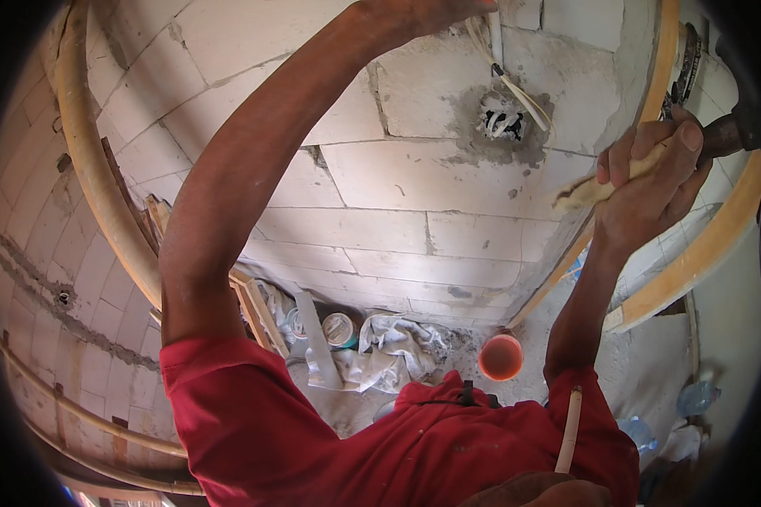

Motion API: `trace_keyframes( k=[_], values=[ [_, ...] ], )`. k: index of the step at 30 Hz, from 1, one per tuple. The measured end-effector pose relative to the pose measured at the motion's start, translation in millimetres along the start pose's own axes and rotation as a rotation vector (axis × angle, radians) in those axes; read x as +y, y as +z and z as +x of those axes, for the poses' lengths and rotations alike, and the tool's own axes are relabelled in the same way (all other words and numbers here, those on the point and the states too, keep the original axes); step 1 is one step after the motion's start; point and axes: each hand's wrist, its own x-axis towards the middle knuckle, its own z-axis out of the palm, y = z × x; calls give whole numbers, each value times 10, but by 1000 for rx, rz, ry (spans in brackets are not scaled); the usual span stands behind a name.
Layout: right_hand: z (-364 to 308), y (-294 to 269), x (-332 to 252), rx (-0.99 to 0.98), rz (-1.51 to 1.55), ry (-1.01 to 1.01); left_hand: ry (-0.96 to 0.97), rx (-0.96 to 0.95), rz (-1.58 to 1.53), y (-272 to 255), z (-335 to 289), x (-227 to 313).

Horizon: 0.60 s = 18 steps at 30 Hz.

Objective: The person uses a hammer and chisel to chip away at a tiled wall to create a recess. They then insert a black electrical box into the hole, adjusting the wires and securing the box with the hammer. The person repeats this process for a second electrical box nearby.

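Observation:
My right hand (647, 182) is raised at the right, its fingers wrapped round the pale wooden handle (585, 193) of what looks like a hammer. The dark head (730, 133) of this tool points right and partly fades into the black rim of the view. My left arm reaches up and across to the top edge, where my left hand (435, 12) is largely cut off and its fingers are mostly hidden. Close to it, pale cables (522, 95) hang down the block wall (372, 177) beside a round wall box (500, 118) with wires in it, set in grey mortar.
Curved wooden boards (693, 253) stand at the right, and a long pole (101, 169) at the left. On the floor are an orange-red bucket (500, 357), a white tub (339, 329), crumpled white sheeting (402, 342) and clear plastic bottles (698, 397).

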Motion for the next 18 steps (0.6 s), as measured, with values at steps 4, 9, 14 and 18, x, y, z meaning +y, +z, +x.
trace_keyframes(
  k=[4, 9, 14, 18],
  values=[
    [24, 242, 436, -383, -290, 35, -154, -83, 60, -271, -100, 107],
    [117, 187, 44, -167, -127, 11, -221, -143, -147, -245, -193, 124],
    [161, 268, 746, -469, -620, -301, -107, 27, -84, 247, -58, -47],
    [109, 291, 214, -354, -268, -31, -153, 30, 36, 46, -276, -91]
  ],
)
